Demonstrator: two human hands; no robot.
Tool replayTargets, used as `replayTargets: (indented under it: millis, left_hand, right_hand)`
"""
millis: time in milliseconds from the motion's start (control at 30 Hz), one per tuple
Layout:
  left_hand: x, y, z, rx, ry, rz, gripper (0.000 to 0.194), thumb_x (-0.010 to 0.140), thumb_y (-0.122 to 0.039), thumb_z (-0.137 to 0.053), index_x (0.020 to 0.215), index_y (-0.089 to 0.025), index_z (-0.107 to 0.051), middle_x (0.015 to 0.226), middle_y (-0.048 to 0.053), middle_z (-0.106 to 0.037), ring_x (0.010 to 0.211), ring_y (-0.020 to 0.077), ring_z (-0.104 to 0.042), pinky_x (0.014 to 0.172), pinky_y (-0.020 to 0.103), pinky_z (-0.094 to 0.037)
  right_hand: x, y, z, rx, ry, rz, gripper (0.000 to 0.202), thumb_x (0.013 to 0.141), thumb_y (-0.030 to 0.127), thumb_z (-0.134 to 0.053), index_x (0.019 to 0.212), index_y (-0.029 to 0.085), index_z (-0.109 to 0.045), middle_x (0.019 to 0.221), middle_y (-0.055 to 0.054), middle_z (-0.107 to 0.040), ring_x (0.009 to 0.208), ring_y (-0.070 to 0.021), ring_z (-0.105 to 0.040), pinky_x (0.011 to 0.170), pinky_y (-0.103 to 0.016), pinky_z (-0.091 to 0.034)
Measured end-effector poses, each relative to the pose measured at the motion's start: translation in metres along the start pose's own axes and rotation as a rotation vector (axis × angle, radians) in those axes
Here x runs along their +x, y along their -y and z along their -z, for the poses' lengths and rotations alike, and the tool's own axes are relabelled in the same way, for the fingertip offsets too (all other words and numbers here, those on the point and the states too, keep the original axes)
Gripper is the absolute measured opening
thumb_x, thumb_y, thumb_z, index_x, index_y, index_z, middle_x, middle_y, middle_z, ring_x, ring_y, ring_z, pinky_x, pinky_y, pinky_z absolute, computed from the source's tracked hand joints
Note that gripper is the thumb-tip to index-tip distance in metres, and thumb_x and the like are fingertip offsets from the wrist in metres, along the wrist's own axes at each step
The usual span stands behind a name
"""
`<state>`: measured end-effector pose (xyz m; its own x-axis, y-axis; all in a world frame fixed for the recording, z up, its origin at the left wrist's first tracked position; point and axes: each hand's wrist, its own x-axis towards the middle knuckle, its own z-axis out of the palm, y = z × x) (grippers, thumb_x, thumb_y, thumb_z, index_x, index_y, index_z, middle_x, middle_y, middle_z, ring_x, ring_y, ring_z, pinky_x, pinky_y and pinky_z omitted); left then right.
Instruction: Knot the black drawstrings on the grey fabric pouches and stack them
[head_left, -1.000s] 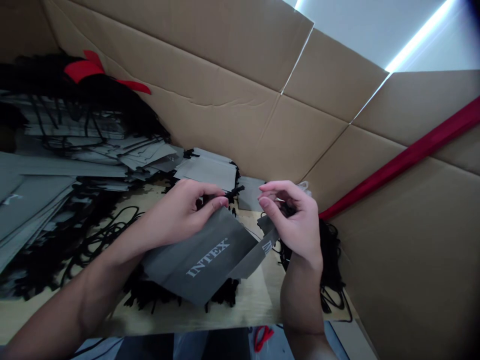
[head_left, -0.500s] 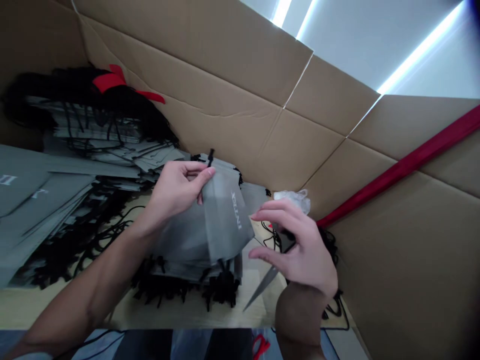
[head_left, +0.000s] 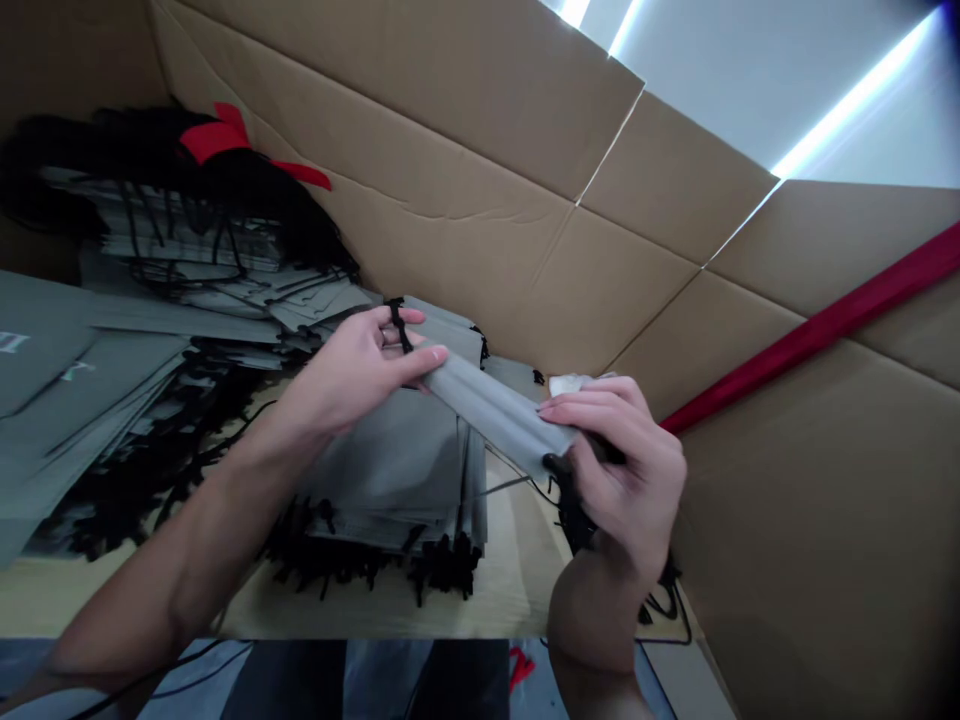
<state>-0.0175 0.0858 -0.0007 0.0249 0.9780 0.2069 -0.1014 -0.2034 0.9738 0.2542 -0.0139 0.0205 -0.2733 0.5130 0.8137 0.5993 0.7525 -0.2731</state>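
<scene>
A grey drawstring pouch [head_left: 499,405] is stretched between my two hands, folded lengthwise into a narrow strip. My left hand [head_left: 367,365] pinches its upper left end, where a black cord loops over the fingers. My right hand [head_left: 622,470] grips the lower right end between thumb and fingers; black cord bunches below it. A thin pointed metal blade [head_left: 506,487] juts left from beneath the right hand; its handle is hidden. Under the pouch lies a stack of similar grey pouches [head_left: 390,460], black cord ends hanging along its front edge.
More grey pouches [head_left: 135,370] with black cords fill the left side. Behind them rises a pile of black cords [head_left: 292,225] with a red strip [head_left: 217,140]. Cardboard walls [head_left: 450,150] enclose the table [head_left: 517,590]. A dark red band [head_left: 817,325] crosses the right wall.
My right hand has closed on the pouch's free end. The pouch has turned from hanging with its printed face showing to a folded strip stretched between both hands.
</scene>
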Motion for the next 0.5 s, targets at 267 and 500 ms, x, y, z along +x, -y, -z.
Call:
replayTargets:
  millis: [267, 500]
  left_hand:
    - [-0.043, -0.024, -0.006, 0.186, 0.48, -0.269, 0.03, 0.1, -0.048, -0.079, 0.117, -0.023, -0.086, 0.11, 0.007, -0.087, 0.09, 0.021, -0.08, 0.077, 0.029, -0.066]
    - [-0.053, -0.018, -0.022, 0.159, 0.383, -0.279, 0.009, 0.098, -0.024, -0.081, 0.105, -0.024, -0.088, 0.093, 0.0, -0.086, 0.082, 0.0141, -0.079, 0.072, 0.019, -0.063]
  right_hand:
    - [0.007, 0.006, -0.019, 0.123, 0.284, -0.261, 0.031, 0.111, 0.029, -0.071, 0.08, 0.022, -0.07, 0.073, 0.003, -0.061, 0.065, -0.0126, -0.055, 0.06, -0.029, -0.043]
    - [0.007, 0.002, -0.032, 0.165, 0.347, -0.116, 0.021, 0.109, 0.027, -0.075, 0.089, 0.022, -0.078, 0.073, 0.002, -0.07, 0.067, -0.0142, -0.061, 0.063, -0.029, -0.049]
